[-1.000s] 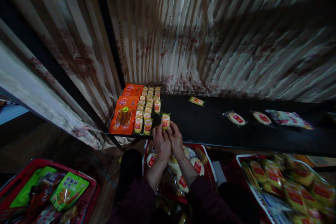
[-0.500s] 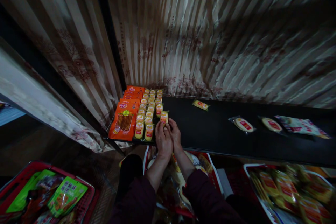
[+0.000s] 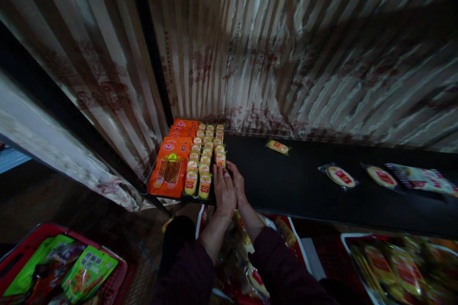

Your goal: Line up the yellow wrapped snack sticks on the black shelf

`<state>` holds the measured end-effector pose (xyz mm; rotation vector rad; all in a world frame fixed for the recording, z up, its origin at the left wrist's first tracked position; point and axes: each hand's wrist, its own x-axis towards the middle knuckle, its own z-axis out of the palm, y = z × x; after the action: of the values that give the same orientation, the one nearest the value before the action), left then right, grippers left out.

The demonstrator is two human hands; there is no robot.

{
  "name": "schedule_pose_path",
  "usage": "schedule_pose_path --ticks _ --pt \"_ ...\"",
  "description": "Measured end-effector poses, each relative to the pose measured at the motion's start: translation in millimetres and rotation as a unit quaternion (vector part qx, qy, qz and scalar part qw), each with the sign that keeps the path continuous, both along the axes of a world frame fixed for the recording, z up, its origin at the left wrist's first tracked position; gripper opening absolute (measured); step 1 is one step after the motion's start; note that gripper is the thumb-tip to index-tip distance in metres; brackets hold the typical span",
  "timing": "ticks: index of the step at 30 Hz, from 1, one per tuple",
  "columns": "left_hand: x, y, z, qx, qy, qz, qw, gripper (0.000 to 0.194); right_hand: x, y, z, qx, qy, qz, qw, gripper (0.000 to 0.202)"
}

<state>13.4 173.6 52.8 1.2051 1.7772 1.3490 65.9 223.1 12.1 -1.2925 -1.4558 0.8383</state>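
Rows of small yellow wrapped cakes point(image 3: 205, 162) stand on the black shelf point(image 3: 286, 186), right of several orange snack packs point(image 3: 168, 167). At the near end of the rightmost row, my left hand point(image 3: 224, 190) and my right hand point(image 3: 237, 183) are side by side, fingertips against a yellow wrapped cake point(image 3: 220, 159). The fingers of both hands are close together round the cake's lower part, which they hide.
On the shelf to the right lie a single yellow pack point(image 3: 278, 147), two oval wrapped cakes point(image 3: 341, 177) and a striped pack point(image 3: 422, 177). Below are red baskets of packaged food point(image 3: 121, 271). A pleated curtain point(image 3: 250, 47) hangs behind.
Both hands have brought the held cake back against the rightmost row, where it now stands lined up with the others. The camera view has shifted slightly.
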Motion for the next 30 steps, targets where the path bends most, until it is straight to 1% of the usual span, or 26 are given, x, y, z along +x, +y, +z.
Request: schedule_pose_path --ticks 5,9,16,20,23,27,30 --pt "-0.7 2.2 -3.6 -0.006 0.006 -0.001 1.0 0.05 0.7 4.3 -5.8 0.012 -0.032 -0.004 0.999 0.038" --pt "-0.9 2.0 -5.4 -0.009 0.01 -0.003 1.0 0.05 2.3 4.4 -3.2 0.017 -0.047 -0.006 0.999 0.038" --pt "-0.4 -0.4 -8.4 0.0 0.04 -0.026 0.999 0.052 3.9 13.5 1.1 0.019 -0.066 0.0 0.998 0.048" --pt "-1.0 0.2 -12.0 0.008 0.035 -0.01 0.999 0.052 -0.6 17.4 1.9 0.016 -0.072 0.011 0.997 0.05" --pt "-1.1 0.6 -14.4 0.02 0.037 0.003 0.999 0.051 -3.7 17.9 1.4 0.011 -0.069 0.016 0.997 0.048" --pt "-1.5 -0.3 -14.6 0.028 0.054 -0.004 0.998 0.052 -4.8 18.2 0.9 0.007 -0.073 0.016 0.997 0.046" --pt "-2.1 -1.3 -12.4 0.033 0.067 -0.013 0.997 0.052 -3.4 19.6 3.2 0.006 -0.087 0.018 0.996 0.049"
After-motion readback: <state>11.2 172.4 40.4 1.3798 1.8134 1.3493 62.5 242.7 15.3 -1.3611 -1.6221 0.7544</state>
